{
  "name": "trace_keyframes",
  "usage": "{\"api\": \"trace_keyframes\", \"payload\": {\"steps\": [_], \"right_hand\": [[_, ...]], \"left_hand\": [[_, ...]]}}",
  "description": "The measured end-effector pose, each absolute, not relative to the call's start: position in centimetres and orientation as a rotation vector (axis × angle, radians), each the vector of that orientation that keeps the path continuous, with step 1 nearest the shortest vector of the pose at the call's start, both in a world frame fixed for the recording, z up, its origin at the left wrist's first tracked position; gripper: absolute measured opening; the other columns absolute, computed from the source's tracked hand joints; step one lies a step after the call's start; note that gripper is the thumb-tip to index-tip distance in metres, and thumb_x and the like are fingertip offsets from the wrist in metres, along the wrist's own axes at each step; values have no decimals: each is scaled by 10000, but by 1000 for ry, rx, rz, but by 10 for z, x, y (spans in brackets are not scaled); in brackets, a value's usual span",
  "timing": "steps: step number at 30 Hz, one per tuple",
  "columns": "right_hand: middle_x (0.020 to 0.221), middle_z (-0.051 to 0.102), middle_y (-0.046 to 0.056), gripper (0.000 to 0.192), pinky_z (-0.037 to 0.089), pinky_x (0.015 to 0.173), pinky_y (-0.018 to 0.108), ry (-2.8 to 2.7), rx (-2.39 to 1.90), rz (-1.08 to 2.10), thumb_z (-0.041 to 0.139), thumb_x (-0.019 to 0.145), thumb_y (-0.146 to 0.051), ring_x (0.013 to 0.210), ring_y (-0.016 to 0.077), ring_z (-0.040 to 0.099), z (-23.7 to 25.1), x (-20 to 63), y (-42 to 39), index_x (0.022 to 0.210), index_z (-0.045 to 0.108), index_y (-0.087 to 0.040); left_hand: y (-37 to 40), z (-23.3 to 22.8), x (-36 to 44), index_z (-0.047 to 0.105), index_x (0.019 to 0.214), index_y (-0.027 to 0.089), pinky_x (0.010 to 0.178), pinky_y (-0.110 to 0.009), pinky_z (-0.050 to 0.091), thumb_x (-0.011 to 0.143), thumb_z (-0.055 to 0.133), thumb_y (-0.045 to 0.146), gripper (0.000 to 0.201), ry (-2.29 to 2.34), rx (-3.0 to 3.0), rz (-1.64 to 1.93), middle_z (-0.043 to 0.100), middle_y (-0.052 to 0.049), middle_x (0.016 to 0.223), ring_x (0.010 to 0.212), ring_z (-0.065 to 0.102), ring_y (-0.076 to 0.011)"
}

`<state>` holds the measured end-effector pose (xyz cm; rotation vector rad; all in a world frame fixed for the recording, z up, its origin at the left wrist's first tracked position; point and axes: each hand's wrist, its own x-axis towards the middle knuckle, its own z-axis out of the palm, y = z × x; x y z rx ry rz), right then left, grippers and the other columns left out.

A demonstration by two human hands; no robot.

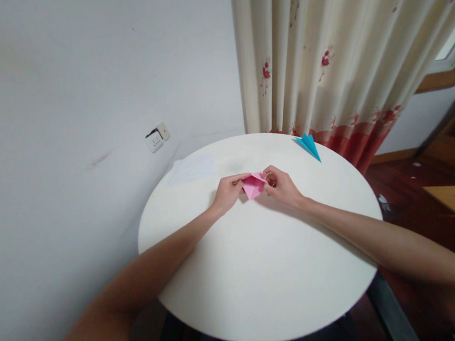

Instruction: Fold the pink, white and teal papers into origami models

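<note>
Pinching pink paper (253, 185), left hand (226, 192), right hand (281, 186), fingers grasping its edges, folds partly hidden.

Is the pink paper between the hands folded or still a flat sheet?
Folded. The pink paper shows angled flaps and a pointed lower corner, pinched by the left hand and right hand above the table.

Matt pink paper (253, 185) on a smooth white table (259, 273), printed cloth curtain (320, 53) behind

round white table (261, 294), blue paper plane (309, 145), white sheet (191, 169), floral curtain (336, 51)
</note>
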<state>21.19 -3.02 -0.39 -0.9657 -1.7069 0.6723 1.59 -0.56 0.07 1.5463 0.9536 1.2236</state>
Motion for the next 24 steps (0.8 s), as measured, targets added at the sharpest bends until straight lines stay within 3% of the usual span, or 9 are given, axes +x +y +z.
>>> {"api": "trace_keyframes", "payload": {"steps": [5,11,17,21,24], "right_hand": [[740,650,-6,280,405,622,272,-1766,-901,674,517,763,-145,651,152,557,-6,215,-26,1005,648,-200],[1046,732,72,284,458,716,305,-1784,-871,691,573,844,-246,871,209,636,0,217,-29,1085,716,-200],[934,716,77,291,451,681,309,-1752,-885,700,561,911,-386,803,200,621,5,215,-34,1034,755,-207],[956,717,75,280,471,729,329,-1696,-893,701,603,889,-405,785,198,620,-4,215,-25,1046,730,-212],[851,668,39,381,454,648,302,-1677,-899,703,632,864,-400,697,175,580,-11,216,-19,1194,644,-211]], "left_hand": [[-4,3,15,795,947,141,870,-396,568,723,677,241,273,864,1317,1248,762,-106,1048,914,707,-232],[-5,5,12,771,1000,123,854,-420,569,741,760,467,431,842,1309,1246,752,-135,1040,932,698,-254],[-8,5,12,717,1172,125,833,-362,566,657,861,445,623,908,1369,1206,746,-122,1067,858,697,-204],[-11,5,15,544,1404,124,842,-330,551,670,861,387,841,902,1425,1203,720,-139,1159,883,688,-181],[-12,4,16,342,1531,149,764,-309,554,665,866,351,1032,910,1450,1141,749,-117,1050,807,685,-166]]}}
